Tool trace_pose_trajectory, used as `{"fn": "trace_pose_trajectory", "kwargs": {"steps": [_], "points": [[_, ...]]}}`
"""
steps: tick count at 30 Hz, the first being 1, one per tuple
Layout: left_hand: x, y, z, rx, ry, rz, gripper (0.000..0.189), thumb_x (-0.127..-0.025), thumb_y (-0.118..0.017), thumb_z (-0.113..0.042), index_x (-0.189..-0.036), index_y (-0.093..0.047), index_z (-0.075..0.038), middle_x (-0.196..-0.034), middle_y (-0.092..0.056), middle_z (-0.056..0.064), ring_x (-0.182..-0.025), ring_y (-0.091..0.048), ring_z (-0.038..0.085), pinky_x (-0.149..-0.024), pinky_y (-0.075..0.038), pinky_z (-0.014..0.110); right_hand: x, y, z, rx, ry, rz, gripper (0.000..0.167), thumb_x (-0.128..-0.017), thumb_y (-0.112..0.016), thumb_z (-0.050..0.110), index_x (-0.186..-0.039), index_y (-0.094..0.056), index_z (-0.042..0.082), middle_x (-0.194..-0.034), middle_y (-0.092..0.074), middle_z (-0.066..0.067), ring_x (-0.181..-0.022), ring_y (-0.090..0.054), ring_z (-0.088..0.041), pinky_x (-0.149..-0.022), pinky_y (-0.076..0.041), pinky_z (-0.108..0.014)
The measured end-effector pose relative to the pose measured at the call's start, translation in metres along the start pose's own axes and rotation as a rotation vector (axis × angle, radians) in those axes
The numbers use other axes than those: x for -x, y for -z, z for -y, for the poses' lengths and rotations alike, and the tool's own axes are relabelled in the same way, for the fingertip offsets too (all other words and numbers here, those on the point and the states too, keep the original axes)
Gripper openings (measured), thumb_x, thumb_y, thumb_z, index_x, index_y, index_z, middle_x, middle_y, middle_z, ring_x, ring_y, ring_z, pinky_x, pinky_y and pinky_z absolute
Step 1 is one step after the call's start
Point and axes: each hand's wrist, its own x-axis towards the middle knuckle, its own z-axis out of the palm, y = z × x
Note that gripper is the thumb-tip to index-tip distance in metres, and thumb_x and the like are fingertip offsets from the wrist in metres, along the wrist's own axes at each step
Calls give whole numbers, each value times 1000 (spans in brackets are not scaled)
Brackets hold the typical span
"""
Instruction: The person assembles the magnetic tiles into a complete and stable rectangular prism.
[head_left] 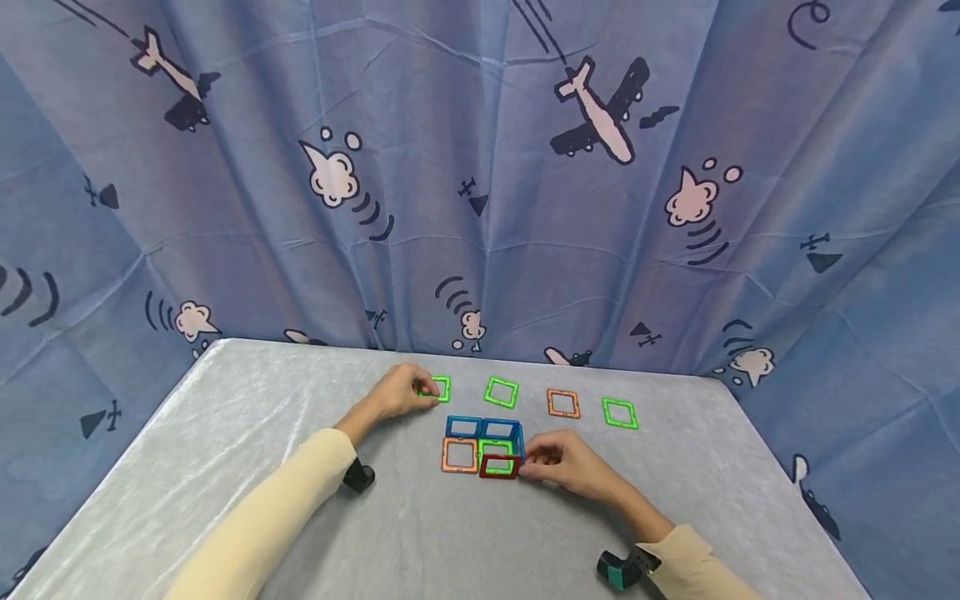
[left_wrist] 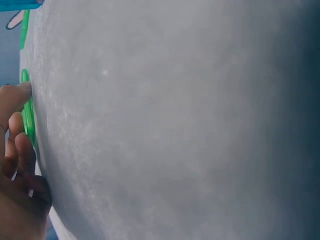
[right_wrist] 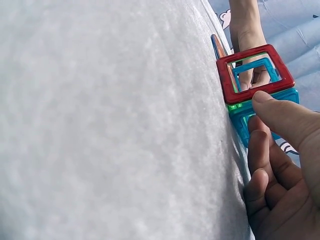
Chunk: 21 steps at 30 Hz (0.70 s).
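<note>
My left hand [head_left: 402, 390] pinches a flat green magnetic tile [left_wrist: 29, 120] near the back of the table, thumb and fingers at its edge. Toward the middle stands a small build of square frame tiles. It has a flat orange tile [head_left: 446, 455], a green tile [head_left: 483, 448] as base, blue tiles [head_left: 465, 418] standing behind, a blue tile [head_left: 521, 440] upright on the right and a red tile [right_wrist: 225, 82] upright in front. At the build's right front corner, my right hand [head_left: 564, 463] holds on, thumb against the red tile and fingers against the blue side.
Along the back lie a loose green tile [head_left: 488, 389], an orange tile [head_left: 563, 391] and another green tile [head_left: 619, 401], spaced apart. A pale cloth covers the table [head_left: 405, 517]. Behind it hangs a blue curtain [head_left: 420, 125] with airplane prints.
</note>
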Motion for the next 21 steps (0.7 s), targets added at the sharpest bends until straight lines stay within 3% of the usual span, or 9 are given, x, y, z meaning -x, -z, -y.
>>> {"fn": "trace_pose_trajectory", "kwargs": {"steps": [9, 18, 21], "points": [[7, 6, 3, 25, -43, -7, 6, -85, -84, -9, -86, -78, -11, -81, -63, -5, -72, -56, 11, -65, -49, 28, 0, -1, -1, -2, -6, -4, 10, -91, -77, 6, -101, -76, 7, -88, -70, -5, -69, -57, -9, -59, -47, -21], [15, 20, 5, 36, -134, -70, 7, -89, -80, -9, -90, -77, -3, -81, -61, -3, -69, -53, 13, -64, -47, 30, 1, -1, -1, 0, -6, -6, 10, -91, -78, 7, -101, -76, 7, -88, -71, -4, -69, -57, -8, -59, -48, -21], [17, 25, 3, 22, -130, -90, 3, -91, -78, -9, -89, -77, -7, -82, -60, -3, -71, -53, 13, -65, -47, 31, 1, -1, -1, 2, -12, -9, 10, -91, -78, 7, -101, -76, 7, -88, -71, -4, -69, -57, -9, -60, -48, -22]]}}
